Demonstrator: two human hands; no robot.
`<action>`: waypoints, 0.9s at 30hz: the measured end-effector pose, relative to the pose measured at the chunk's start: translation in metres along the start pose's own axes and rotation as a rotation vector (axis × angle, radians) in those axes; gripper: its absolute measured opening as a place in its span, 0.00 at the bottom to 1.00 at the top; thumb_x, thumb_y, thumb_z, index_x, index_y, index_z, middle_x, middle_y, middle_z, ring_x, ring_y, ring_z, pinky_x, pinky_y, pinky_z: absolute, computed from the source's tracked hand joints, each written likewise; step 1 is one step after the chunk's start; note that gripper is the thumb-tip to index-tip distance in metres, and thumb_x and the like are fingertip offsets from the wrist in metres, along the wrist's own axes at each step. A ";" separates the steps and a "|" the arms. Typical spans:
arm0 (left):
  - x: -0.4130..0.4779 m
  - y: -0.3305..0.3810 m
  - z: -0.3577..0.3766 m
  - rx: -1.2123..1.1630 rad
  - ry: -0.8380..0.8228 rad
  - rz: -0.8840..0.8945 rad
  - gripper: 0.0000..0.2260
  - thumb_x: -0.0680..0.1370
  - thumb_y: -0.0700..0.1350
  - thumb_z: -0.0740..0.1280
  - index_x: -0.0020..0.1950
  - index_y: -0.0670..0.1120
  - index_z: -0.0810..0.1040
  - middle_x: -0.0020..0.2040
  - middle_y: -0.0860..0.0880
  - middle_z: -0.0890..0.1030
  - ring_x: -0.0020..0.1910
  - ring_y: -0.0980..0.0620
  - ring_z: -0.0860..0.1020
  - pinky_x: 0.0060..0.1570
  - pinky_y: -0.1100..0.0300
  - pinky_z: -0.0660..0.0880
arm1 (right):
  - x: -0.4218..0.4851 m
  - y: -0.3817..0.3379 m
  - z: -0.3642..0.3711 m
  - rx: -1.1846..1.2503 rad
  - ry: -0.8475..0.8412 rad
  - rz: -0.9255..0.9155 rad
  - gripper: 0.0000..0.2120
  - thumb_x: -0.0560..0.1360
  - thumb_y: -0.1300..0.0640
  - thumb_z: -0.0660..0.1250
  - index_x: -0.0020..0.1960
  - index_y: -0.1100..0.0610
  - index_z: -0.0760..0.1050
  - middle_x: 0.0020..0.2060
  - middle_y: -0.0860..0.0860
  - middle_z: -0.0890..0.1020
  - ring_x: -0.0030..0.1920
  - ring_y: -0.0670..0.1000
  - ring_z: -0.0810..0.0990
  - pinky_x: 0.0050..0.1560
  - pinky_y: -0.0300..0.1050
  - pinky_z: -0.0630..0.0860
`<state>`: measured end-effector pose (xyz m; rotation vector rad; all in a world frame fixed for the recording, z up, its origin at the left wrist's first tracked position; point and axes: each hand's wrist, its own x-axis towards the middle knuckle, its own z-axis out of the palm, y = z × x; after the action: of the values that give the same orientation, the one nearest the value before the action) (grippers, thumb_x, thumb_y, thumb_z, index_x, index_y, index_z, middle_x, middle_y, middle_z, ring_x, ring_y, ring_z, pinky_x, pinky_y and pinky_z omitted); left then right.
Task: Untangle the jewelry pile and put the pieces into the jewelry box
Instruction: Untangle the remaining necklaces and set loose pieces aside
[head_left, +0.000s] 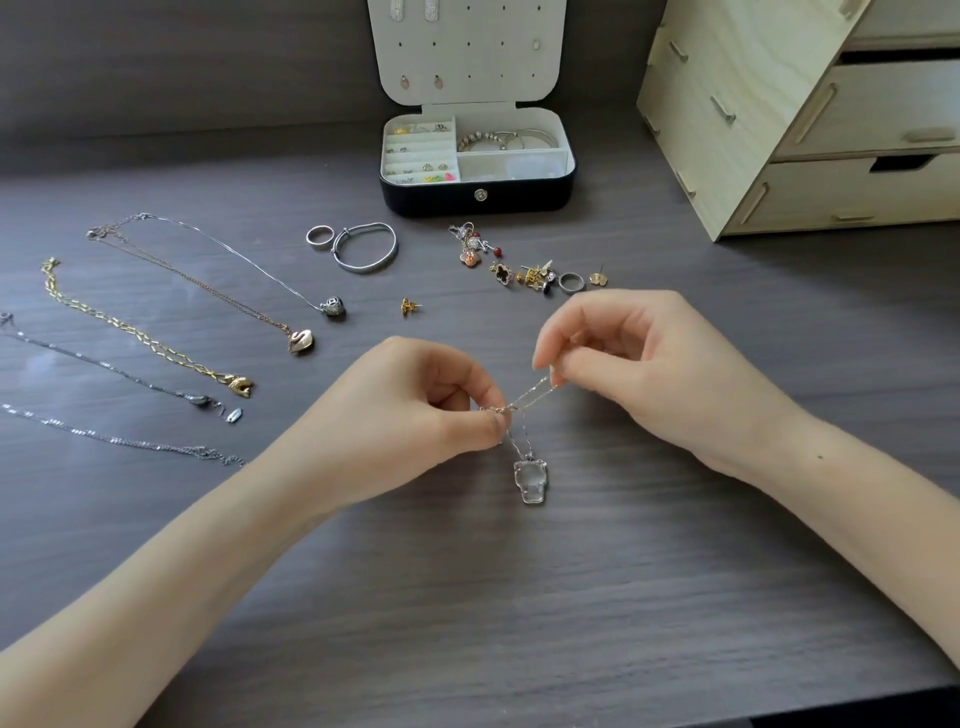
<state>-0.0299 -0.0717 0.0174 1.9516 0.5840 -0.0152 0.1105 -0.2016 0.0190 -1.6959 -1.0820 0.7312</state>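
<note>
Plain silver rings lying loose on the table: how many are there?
2: one plain silver ring beside the oval silver bangle, another among the scattered earrings. Others may hide in the black jewelry box.

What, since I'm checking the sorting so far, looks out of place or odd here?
The silver bangle near the jewelry box looks bent, not round. One gold stud lies apart from the earring cluster. The chain pinched between left hand and right hand looks knotted.

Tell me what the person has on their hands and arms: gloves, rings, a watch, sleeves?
Nothing worn shows. The left hand and right hand are bare: no gloves, rings, watch or bracelet. Both forearms are uncovered up to the picture's edge, so no sleeve is in view.
</note>
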 end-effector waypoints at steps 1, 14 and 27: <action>0.000 0.001 0.000 -0.005 -0.002 -0.007 0.05 0.72 0.42 0.71 0.35 0.46 0.80 0.24 0.54 0.71 0.27 0.53 0.65 0.26 0.67 0.60 | 0.001 0.001 0.002 -0.049 -0.005 -0.003 0.14 0.73 0.71 0.63 0.37 0.54 0.78 0.30 0.54 0.77 0.32 0.46 0.72 0.34 0.33 0.67; 0.000 0.003 -0.001 -0.104 -0.049 -0.035 0.05 0.64 0.48 0.68 0.37 0.49 0.81 0.32 0.46 0.78 0.34 0.50 0.69 0.38 0.56 0.63 | -0.006 0.007 0.014 -0.441 -0.060 -0.137 0.06 0.65 0.42 0.69 0.37 0.44 0.77 0.36 0.41 0.73 0.36 0.45 0.71 0.36 0.32 0.63; 0.000 -0.002 0.006 0.217 0.062 0.012 0.09 0.61 0.52 0.62 0.38 0.54 0.76 0.28 0.53 0.77 0.28 0.54 0.69 0.35 0.60 0.67 | -0.007 0.012 0.010 -0.465 0.005 -0.156 0.02 0.65 0.51 0.66 0.35 0.45 0.74 0.34 0.40 0.73 0.36 0.42 0.71 0.37 0.31 0.64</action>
<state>-0.0288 -0.0761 0.0130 2.1719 0.6326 -0.0112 0.1032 -0.2055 0.0043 -1.9658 -1.4430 0.3921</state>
